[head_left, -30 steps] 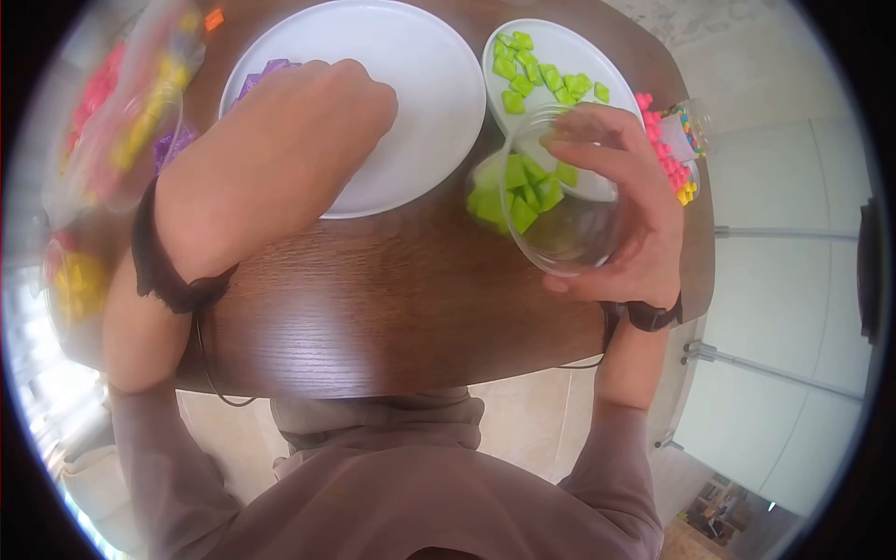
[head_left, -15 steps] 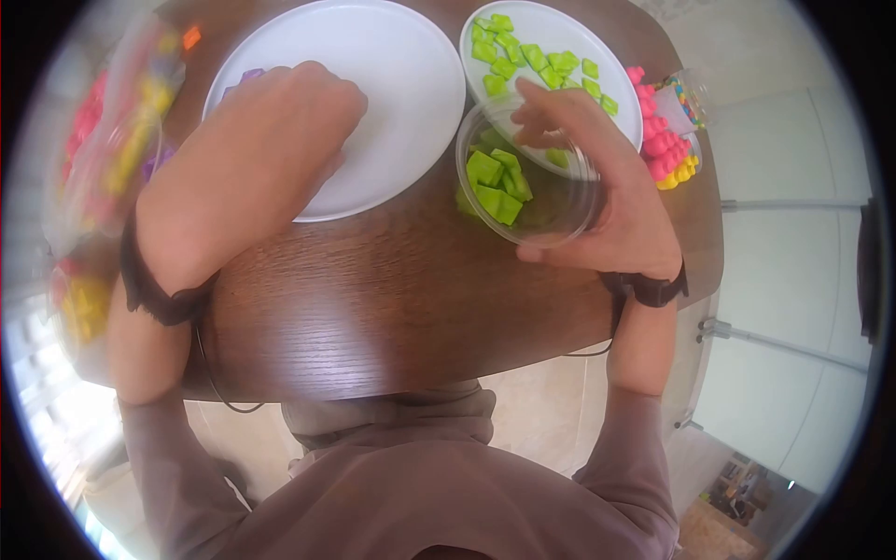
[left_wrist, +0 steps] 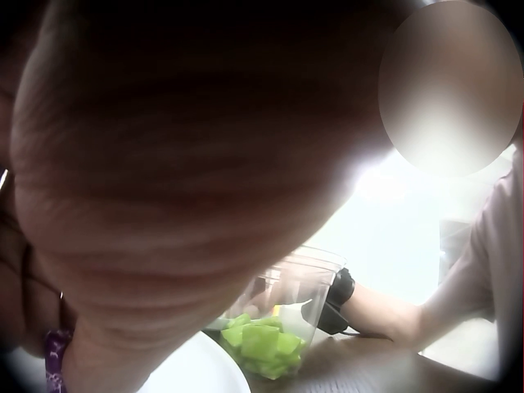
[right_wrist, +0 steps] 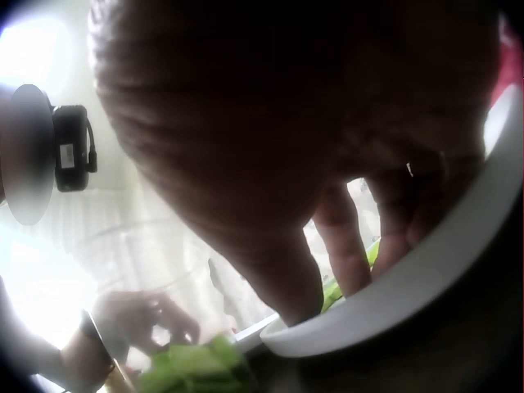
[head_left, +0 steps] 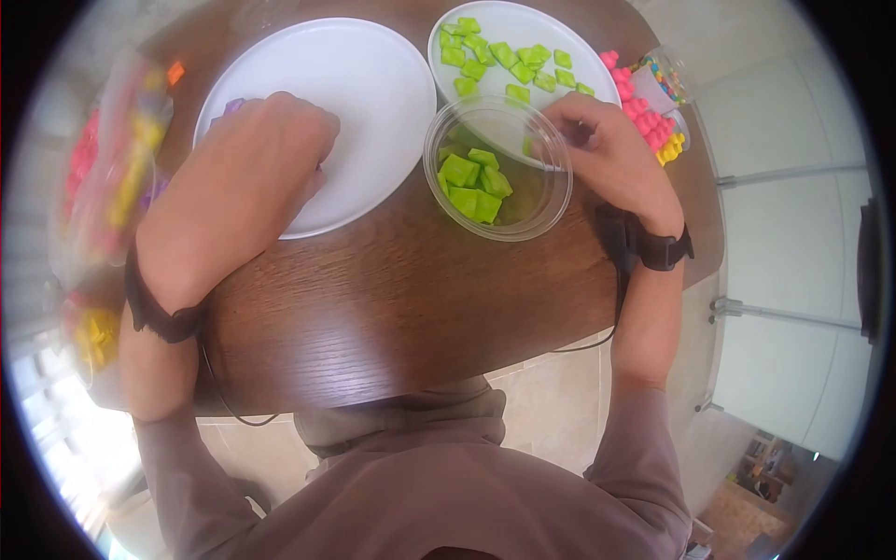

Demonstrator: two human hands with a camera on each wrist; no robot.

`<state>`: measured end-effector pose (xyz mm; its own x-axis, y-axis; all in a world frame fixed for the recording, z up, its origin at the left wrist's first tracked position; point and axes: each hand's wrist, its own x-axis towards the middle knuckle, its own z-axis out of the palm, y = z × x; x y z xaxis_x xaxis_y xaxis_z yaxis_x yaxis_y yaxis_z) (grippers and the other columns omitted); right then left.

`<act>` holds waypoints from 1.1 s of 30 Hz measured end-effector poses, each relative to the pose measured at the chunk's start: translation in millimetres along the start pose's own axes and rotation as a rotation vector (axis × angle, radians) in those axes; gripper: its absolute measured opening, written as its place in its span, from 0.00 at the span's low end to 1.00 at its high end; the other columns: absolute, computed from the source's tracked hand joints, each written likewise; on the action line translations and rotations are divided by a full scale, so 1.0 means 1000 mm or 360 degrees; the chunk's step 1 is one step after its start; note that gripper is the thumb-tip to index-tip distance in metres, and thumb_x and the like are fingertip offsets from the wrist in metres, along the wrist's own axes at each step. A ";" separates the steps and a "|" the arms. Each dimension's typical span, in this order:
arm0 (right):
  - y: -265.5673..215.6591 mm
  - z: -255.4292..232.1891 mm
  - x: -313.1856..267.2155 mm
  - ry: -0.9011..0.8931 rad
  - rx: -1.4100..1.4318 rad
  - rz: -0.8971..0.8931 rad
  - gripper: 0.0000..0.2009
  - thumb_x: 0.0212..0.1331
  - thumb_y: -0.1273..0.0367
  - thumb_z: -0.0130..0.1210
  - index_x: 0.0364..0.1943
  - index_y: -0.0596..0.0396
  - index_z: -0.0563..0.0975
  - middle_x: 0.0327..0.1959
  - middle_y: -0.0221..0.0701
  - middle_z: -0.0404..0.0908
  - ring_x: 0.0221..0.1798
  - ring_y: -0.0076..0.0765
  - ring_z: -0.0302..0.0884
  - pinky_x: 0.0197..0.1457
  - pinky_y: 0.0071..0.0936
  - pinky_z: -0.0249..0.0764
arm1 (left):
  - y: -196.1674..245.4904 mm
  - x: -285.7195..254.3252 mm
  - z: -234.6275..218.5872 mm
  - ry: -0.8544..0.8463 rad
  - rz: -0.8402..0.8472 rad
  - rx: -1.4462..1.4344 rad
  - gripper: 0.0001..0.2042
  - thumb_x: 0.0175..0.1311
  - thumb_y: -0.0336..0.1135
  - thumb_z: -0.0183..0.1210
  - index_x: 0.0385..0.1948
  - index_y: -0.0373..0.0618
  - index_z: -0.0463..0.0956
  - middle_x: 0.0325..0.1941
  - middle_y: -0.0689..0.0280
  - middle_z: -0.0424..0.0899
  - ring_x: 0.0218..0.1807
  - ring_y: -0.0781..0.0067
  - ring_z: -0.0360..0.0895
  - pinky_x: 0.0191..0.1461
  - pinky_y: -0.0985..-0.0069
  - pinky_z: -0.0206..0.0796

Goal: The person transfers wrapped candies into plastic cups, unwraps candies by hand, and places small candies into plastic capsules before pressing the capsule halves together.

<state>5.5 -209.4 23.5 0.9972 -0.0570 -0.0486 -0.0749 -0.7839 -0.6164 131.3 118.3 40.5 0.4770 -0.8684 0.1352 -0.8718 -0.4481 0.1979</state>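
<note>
My left hand [head_left: 247, 177] bends over the left white plate [head_left: 378, 112], thumb and fingers pointing down. In the left wrist view its thumb presses a small purple piece with white marks [left_wrist: 57, 360]. Another purple piece [head_left: 231, 105] shows beyond the hand. On the table, a clear plastic cup [head_left: 551, 219] stands upright with several green pieces [head_left: 476, 182] in its bottom. My right hand [head_left: 621, 159] is beside it, off the cup. Its thumb and fingers reach over the rim of the right plate [right_wrist: 385, 307], apart, down at a green piece [right_wrist: 332, 293].
More green pieces [head_left: 504, 56] are spread over the right plate. Pink pieces [head_left: 644, 112], yellow pieces [head_left: 670, 147] and a clear jar of coloured bits [head_left: 663, 79] stand at the right edge. Bags of pink and yellow pieces [head_left: 126, 168] lie at the left.
The right hand lets go of the tilted cup, now upright on the table, and moves to the right plate's near rim. The left hand stays low over the left plate.
</note>
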 end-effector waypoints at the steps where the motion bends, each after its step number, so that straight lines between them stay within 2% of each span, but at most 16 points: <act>1: 0.001 0.005 0.001 0.0048 -0.0012 0.0000 0.10 0.62 0.69 0.66 0.43 0.59 0.82 0.37 0.26 0.82 0.41 0.24 0.74 0.48 0.24 0.71 | 0.000 0.000 -0.001 -0.0010 -0.0009 0.0006 0.06 0.57 0.26 0.64 0.30 0.36 0.76 0.35 0.55 0.82 0.44 0.49 0.79 0.49 0.59 0.70; 3: 0.002 0.009 0.002 0.0102 -0.0017 -0.0002 0.10 0.61 0.69 0.66 0.42 0.59 0.81 0.35 0.26 0.80 0.40 0.24 0.72 0.48 0.24 0.70 | -0.003 -0.001 0.000 0.0013 0.0008 0.0010 0.06 0.57 0.26 0.64 0.31 0.36 0.76 0.35 0.55 0.82 0.44 0.49 0.79 0.49 0.59 0.70; 5: 0.001 0.009 0.001 0.0178 -0.0067 -0.0178 0.11 0.59 0.68 0.66 0.39 0.60 0.80 0.33 0.33 0.80 0.34 0.32 0.72 0.39 0.30 0.70 | -0.004 0.000 -0.003 0.0033 0.0026 0.0013 0.06 0.57 0.26 0.64 0.31 0.36 0.76 0.35 0.55 0.82 0.44 0.49 0.79 0.49 0.60 0.70; 9: -0.006 0.010 0.001 0.0084 0.0016 0.0017 0.11 0.59 0.68 0.67 0.39 0.61 0.79 0.30 0.32 0.79 0.32 0.33 0.71 0.37 0.31 0.69 | -0.004 0.003 -0.010 -0.0027 -0.0098 -0.0024 0.05 0.57 0.26 0.64 0.32 0.36 0.79 0.36 0.54 0.83 0.45 0.50 0.79 0.50 0.59 0.70; 11: 0.000 0.013 0.004 0.0229 0.0017 -0.0170 0.10 0.59 0.69 0.67 0.39 0.60 0.79 0.26 0.28 0.77 0.29 0.26 0.70 0.34 0.27 0.67 | -0.006 0.004 -0.011 -0.0040 -0.0107 -0.0046 0.05 0.57 0.27 0.64 0.32 0.36 0.80 0.36 0.54 0.83 0.46 0.50 0.79 0.50 0.59 0.70; 12: -0.001 0.013 0.003 0.0220 0.0024 -0.0180 0.10 0.59 0.69 0.67 0.39 0.60 0.79 0.26 0.28 0.77 0.29 0.26 0.70 0.34 0.27 0.67 | -0.004 0.004 -0.011 -0.0020 -0.0100 -0.0077 0.05 0.58 0.27 0.64 0.33 0.36 0.80 0.37 0.54 0.83 0.47 0.50 0.79 0.51 0.59 0.70; 14: -0.008 0.012 0.002 0.0512 0.0158 -0.0138 0.09 0.61 0.70 0.67 0.38 0.59 0.79 0.25 0.22 0.77 0.28 0.18 0.68 0.33 0.21 0.65 | -0.005 0.003 -0.012 -0.0008 -0.0110 -0.0100 0.05 0.58 0.27 0.64 0.33 0.36 0.81 0.37 0.54 0.83 0.47 0.50 0.79 0.52 0.60 0.70; 15: -0.012 0.012 0.002 0.0503 0.0169 -0.0148 0.09 0.61 0.70 0.67 0.38 0.59 0.79 0.25 0.22 0.77 0.28 0.18 0.68 0.33 0.21 0.65 | -0.005 0.003 -0.011 -0.0010 -0.0083 -0.0108 0.05 0.59 0.26 0.63 0.35 0.36 0.82 0.38 0.53 0.83 0.47 0.50 0.79 0.53 0.60 0.70; 17: -0.019 0.014 -0.001 0.0743 0.0379 -0.0145 0.08 0.62 0.71 0.68 0.37 0.58 0.80 0.25 0.19 0.77 0.29 0.13 0.68 0.34 0.16 0.63 | -0.007 0.003 -0.011 -0.0020 -0.0067 -0.0112 0.06 0.59 0.26 0.63 0.36 0.36 0.82 0.38 0.53 0.83 0.47 0.49 0.79 0.54 0.61 0.71; 18: -0.022 0.015 -0.002 0.0817 0.0389 -0.0157 0.07 0.61 0.72 0.68 0.39 0.59 0.81 0.27 0.19 0.78 0.31 0.15 0.70 0.38 0.16 0.67 | -0.008 0.002 -0.010 -0.0003 -0.0049 -0.0108 0.06 0.60 0.26 0.63 0.37 0.36 0.82 0.39 0.53 0.84 0.48 0.50 0.79 0.55 0.61 0.71; 22: -0.026 0.016 -0.009 0.0809 0.0576 -0.0409 0.08 0.61 0.73 0.68 0.42 0.60 0.83 0.31 0.23 0.82 0.35 0.16 0.74 0.43 0.16 0.71 | -0.008 -0.001 -0.009 0.0092 -0.0039 -0.0109 0.07 0.61 0.26 0.62 0.38 0.37 0.82 0.41 0.54 0.84 0.49 0.50 0.80 0.56 0.61 0.71; 24: -0.031 0.016 -0.011 0.0733 0.0861 -0.0509 0.09 0.62 0.74 0.67 0.44 0.61 0.85 0.36 0.26 0.85 0.38 0.18 0.78 0.48 0.17 0.73 | -0.010 0.002 -0.010 0.0053 -0.0059 -0.0119 0.07 0.61 0.26 0.62 0.39 0.37 0.82 0.41 0.54 0.84 0.49 0.50 0.80 0.56 0.62 0.71; 29: -0.021 0.014 -0.002 0.0808 0.0721 -0.0278 0.08 0.63 0.73 0.66 0.45 0.60 0.85 0.37 0.25 0.86 0.38 0.17 0.78 0.47 0.16 0.73 | -0.012 0.006 -0.003 0.0034 -0.0084 -0.0149 0.07 0.61 0.27 0.62 0.40 0.36 0.82 0.40 0.55 0.84 0.48 0.51 0.79 0.56 0.62 0.71; 31: -0.012 0.016 0.004 0.0819 0.0656 -0.0250 0.08 0.64 0.73 0.66 0.45 0.60 0.85 0.35 0.23 0.85 0.36 0.15 0.76 0.44 0.15 0.72 | -0.011 0.007 0.000 0.0304 0.0078 -0.0139 0.09 0.60 0.25 0.64 0.42 0.36 0.82 0.37 0.56 0.85 0.42 0.56 0.82 0.50 0.66 0.74; 32: -0.006 0.016 0.005 0.0670 0.0496 -0.0210 0.08 0.64 0.71 0.66 0.44 0.59 0.85 0.32 0.21 0.84 0.34 0.15 0.73 0.41 0.16 0.70 | -0.009 0.011 -0.003 0.0306 0.0079 -0.0131 0.09 0.60 0.25 0.64 0.42 0.36 0.82 0.37 0.56 0.85 0.42 0.56 0.82 0.50 0.66 0.74; 33: -0.002 0.017 0.006 0.0525 0.0336 -0.0172 0.08 0.65 0.70 0.65 0.44 0.58 0.85 0.30 0.19 0.82 0.31 0.14 0.70 0.37 0.16 0.68 | -0.004 0.017 -0.009 0.0192 0.0032 -0.0205 0.09 0.60 0.24 0.64 0.42 0.36 0.83 0.35 0.58 0.86 0.38 0.62 0.83 0.46 0.70 0.74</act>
<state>11.6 -197.4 11.1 0.9442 -0.2035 0.2590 0.0658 -0.6538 -0.7538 144.0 107.7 50.9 0.4762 -0.8418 0.2541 -0.8636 -0.3932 0.3155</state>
